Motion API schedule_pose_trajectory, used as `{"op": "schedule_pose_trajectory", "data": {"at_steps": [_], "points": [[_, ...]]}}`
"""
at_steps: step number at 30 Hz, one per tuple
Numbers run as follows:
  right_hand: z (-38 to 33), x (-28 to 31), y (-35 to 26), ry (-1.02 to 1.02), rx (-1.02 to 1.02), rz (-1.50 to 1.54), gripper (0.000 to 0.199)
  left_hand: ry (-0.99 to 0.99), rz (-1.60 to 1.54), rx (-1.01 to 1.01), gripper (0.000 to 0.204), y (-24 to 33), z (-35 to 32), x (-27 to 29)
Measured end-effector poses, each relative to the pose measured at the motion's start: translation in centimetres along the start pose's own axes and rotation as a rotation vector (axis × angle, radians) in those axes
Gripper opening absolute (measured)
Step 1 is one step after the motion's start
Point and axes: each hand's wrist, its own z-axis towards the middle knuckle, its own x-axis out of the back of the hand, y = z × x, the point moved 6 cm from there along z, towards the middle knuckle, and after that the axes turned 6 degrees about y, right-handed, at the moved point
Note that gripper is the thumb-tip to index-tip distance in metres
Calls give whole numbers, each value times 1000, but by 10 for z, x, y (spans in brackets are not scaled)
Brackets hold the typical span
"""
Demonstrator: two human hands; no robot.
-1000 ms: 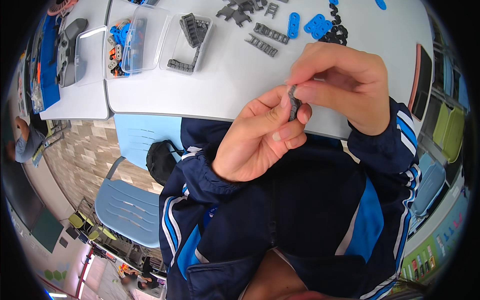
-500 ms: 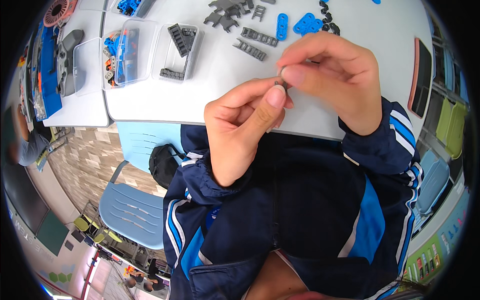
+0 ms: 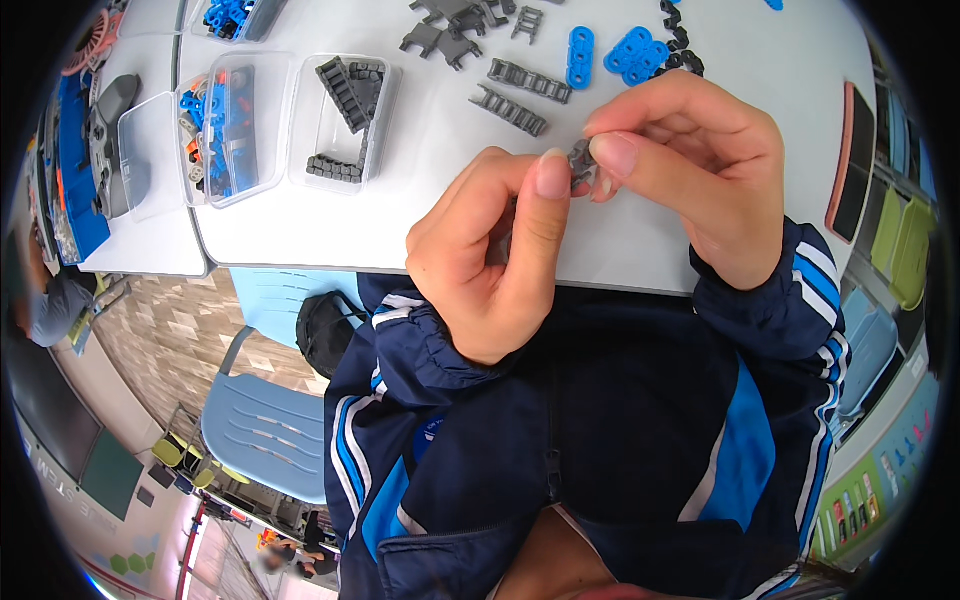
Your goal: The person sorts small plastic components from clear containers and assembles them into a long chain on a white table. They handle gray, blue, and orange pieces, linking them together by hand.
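My left hand (image 3: 490, 255) and my right hand (image 3: 705, 175) meet above the table's near edge. Between their thumbs and fingertips is a small dark grey chain link piece (image 3: 580, 160), pinched from both sides and mostly covered by the fingers. Just beyond it lie two short grey chain strips, one farther back (image 3: 530, 80) and one nearer (image 3: 508, 110). A single grey link piece (image 3: 527, 24) rests farther away. Past my right hand are a blue beam with holes (image 3: 580, 58), a cluster of blue pieces (image 3: 636, 55) and a black chain (image 3: 680, 40).
To the left stands a clear box (image 3: 378, 165) with grey chain lengths. Beside it is an open box of mixed parts (image 3: 195, 140). Grey plates (image 3: 440, 40) lie at the back. A phone (image 3: 848, 160) sits by the right edge, a game controller (image 3: 110, 145) far left.
My hands have shifted slightly right, and the left fingers have curled in more. More of the grey piece shows between the fingertips. The view has tilted a little, so the table things sit slightly lower.
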Motion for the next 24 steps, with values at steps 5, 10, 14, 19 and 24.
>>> {"op": "schedule_pose_trajectory", "data": {"at_steps": [5,10,14,19,24], "points": [[0,-1,0,13,-10,-24,11,1,85,-103,8,0,1,1],[-1,0,0,15,17,-37,11,-34,71,-101,6,1,2,1],[-1,0,-2,9,54,-73,13,-34,111,-110,6,1,1,1],[-3,0,-3,21,101,-118,15,-34,124,-98,8,0,0,1],[-3,2,-3,32,143,-122,15,-27,123,-78,9,2,-1,0]]}}
